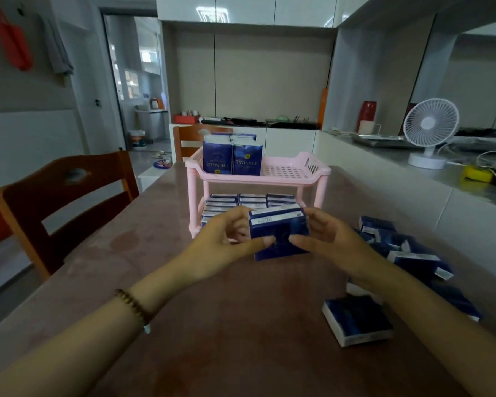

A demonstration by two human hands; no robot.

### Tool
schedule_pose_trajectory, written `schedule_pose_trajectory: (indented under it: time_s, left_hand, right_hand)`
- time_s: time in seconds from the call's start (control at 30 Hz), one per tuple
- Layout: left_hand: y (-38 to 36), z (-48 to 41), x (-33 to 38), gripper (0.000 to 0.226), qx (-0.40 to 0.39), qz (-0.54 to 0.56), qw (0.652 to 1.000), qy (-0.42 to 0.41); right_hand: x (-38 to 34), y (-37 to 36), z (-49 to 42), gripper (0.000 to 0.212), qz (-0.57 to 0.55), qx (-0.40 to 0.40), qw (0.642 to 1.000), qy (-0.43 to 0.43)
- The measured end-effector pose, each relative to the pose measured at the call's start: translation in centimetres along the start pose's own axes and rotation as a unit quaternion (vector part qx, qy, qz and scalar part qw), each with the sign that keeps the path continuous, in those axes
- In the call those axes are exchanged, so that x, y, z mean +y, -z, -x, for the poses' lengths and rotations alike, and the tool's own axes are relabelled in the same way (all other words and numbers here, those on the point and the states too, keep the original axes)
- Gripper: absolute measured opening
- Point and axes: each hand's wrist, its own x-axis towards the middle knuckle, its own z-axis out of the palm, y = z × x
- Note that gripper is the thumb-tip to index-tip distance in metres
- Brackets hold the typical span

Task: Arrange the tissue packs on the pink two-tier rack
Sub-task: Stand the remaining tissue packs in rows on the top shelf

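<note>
a loose tissue pack (357, 320) is laid flat on the bench (241, 325), nearer than the pink rack (287, 170) and to its right. just before the rack, a bundle of packs (279, 234) is gripped at both ends by the left hand (226, 239) and right hand (327, 236), fingers (265, 242) curled round it. the rack's lower tier is filled with flat packs (251, 199); upright packs (231, 160) are stood left on its upper tier.

Pink two-tier rack (287, 179) upright on counter (226, 333). Top tier: dark blue standing packs (232, 160) on end, left side. Bottom tier: lower packs (251, 199) in rows. Held pack (279, 234) raised before rack, tilted. Loose packs (410, 253) heaped right.
</note>
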Motion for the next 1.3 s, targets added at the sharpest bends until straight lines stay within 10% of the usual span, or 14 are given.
schedule_pose_trajectory:
  time_s: [0.33, 0.53, 0.8, 1.3]
  left_hand:
    - [3.2, -8.9, 4.2, 0.051, 0.043, -0.044, 0.997, -0.049]
    - [8.2, -13.7, 3.5, 0.05, 0.113, -0.275, 0.951, -0.088]
    - [11.0, -18.7, 2.2, 0.053, -0.084, -0.392, 0.909, 0.11]
    - [11.8, -21.4, 0.3, 0.048, -0.143, -0.408, 0.886, 0.165]
  right_hand:
    - [-6.7, 3.5, -7.8, 0.054, 0.007, 0.059, 0.995, 0.083]
    - [-8.1, 7.6, -14.1, 0.038, 0.148, 0.099, 0.981, 0.072]
    - [-6.0, 10.0, -22.0, 0.046, 0.263, 0.012, 0.964, -0.025]
    - [-3.0, 7.6, -27.4, 0.041, 0.332, -0.111, 0.936, -0.035]
